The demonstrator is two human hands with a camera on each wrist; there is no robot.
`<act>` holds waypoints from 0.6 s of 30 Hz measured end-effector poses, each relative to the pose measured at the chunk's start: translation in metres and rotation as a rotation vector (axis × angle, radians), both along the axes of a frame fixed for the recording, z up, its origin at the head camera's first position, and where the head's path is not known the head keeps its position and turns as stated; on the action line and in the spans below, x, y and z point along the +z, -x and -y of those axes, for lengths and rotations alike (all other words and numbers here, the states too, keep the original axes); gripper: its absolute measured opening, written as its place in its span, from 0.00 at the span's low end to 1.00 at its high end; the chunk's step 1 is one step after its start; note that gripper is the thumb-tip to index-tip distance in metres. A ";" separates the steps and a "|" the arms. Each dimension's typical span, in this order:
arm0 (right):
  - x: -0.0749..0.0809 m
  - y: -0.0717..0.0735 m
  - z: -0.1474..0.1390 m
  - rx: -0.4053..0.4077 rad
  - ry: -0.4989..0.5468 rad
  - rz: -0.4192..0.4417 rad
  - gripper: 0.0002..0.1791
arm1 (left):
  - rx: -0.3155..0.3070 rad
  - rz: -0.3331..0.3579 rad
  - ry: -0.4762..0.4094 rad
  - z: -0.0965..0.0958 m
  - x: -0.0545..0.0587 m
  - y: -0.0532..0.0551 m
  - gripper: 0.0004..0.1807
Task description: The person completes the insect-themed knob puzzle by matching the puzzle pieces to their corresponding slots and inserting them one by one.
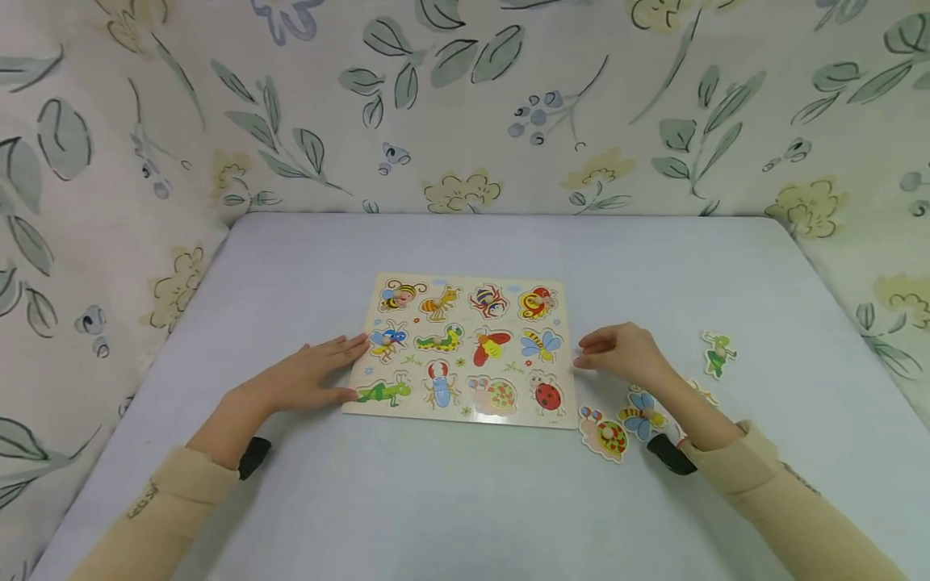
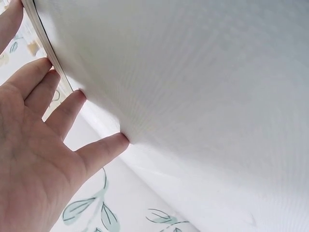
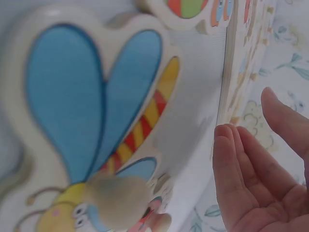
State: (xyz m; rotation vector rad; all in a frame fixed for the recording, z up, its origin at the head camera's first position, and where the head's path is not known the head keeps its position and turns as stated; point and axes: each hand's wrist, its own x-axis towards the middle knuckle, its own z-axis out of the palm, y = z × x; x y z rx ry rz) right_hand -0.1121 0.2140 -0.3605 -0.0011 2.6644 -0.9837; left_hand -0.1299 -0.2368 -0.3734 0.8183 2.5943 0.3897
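Note:
A wooden insect puzzle board lies flat on the table, with rows of colourful bugs across it. My left hand is at its left edge, with fingers spread and fairly straight. In the left wrist view, the left hand's fingertips meet the board's edge. My right hand is just beside the right edge, holding nothing. Its thumb stands apart from the fingers in the right wrist view. Below that hand lie a loose snail piece and a blue-winged dragonfly piece, which carries a round wooden knob.
A green grasshopper-like piece lies farther right. Another pale piece is partly hidden by my right forearm. The white table meets a floral cloth at its back and sides.

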 end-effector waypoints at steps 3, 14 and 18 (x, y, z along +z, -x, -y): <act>-0.001 -0.003 -0.005 -0.002 0.002 0.003 0.22 | 0.001 -0.005 -0.004 0.001 -0.001 -0.001 0.44; -0.003 -0.013 -0.017 -0.010 -0.020 0.017 0.22 | 0.004 -0.005 0.002 0.001 -0.003 0.000 0.44; -0.005 -0.017 -0.021 -0.006 -0.015 0.015 0.22 | 0.003 -0.007 0.003 0.001 -0.003 0.000 0.44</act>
